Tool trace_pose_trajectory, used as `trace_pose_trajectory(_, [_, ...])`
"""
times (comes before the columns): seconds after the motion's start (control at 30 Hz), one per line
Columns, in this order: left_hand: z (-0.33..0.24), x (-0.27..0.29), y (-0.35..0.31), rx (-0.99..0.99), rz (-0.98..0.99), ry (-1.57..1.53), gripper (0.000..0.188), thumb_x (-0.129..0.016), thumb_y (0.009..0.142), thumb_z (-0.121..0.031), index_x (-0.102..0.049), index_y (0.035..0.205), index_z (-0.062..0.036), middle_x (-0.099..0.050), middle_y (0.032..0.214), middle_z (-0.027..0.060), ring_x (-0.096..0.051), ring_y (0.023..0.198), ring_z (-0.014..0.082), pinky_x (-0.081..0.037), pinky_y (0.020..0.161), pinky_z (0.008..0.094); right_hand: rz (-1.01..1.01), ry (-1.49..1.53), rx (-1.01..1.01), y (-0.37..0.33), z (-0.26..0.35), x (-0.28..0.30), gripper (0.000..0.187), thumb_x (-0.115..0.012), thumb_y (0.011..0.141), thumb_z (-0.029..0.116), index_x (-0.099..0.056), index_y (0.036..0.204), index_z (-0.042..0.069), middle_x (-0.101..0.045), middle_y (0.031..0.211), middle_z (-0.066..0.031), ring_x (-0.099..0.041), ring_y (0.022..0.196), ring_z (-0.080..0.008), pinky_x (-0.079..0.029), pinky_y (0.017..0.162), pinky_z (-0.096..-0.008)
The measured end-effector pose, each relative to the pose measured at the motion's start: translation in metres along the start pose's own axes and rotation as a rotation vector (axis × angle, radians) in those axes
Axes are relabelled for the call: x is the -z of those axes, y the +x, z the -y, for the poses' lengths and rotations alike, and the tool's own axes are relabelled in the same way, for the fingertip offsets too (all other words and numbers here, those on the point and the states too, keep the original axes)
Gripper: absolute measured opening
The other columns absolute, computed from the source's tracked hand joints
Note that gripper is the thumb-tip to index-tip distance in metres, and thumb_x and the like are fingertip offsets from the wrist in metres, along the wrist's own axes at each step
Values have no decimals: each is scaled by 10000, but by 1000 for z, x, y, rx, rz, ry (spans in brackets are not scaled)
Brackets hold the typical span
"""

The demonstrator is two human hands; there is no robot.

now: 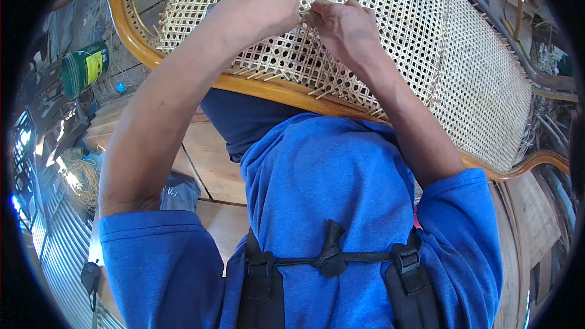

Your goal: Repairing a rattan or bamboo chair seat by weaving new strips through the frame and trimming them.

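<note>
A woven cane panel with an open lattice is set in a curved, varnished wooden frame across my lap. My left hand is closed over the weave, its fingertips turned away and hidden behind the knuckles. Just to its right, my right hand is closed too, with thumb and fingers pinched together at the weave. The hands almost meet; whatever is between their fingertips is too small to make out. Loose cane ends stick out over the frame's near edge.
A green container with a yellow label lies at the left, near a small blue scrap. A bundle of pale strands is below it. Wooden planks are under me. Dark curved rails stand beyond the panel's right edge.
</note>
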State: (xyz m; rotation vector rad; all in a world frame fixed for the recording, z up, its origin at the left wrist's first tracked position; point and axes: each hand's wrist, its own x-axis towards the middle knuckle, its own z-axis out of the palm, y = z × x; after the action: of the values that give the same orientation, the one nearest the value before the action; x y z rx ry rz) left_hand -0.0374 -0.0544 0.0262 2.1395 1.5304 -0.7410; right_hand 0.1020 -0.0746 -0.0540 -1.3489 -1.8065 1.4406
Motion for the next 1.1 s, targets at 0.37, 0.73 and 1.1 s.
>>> trace_pose_trajectory(0.37, [69,28,-56,106,137,75,397,-535,779,-337,-602,684,42,-578,653,229,-592,624,365,-466,596,445,157,-300,204,30,43,16,308,-492,939,315,-613,988,36,-645,835,-134,-631,787,-189,-516,706,-361])
trace_pose_trajectory(0.73, [16,16,-22,26,86,84,263,-476,803,-180,-655,847,7,-658,820,188,-651,768,335,-515,718,425,237,-376,-81,10,29,18,231,-576,822,247,-674,858,41,-630,703,-187,-636,657,-310,-500,648,-401])
trace_pose_trajectory(1.1, [-1,22,0,-49,236,155,196,-540,746,-85,-672,859,6,-660,865,191,-659,814,313,-526,708,418,284,-465,-101,16,24,13,243,-558,799,236,-669,786,20,-635,712,-207,-642,702,-348,-505,683,-421])
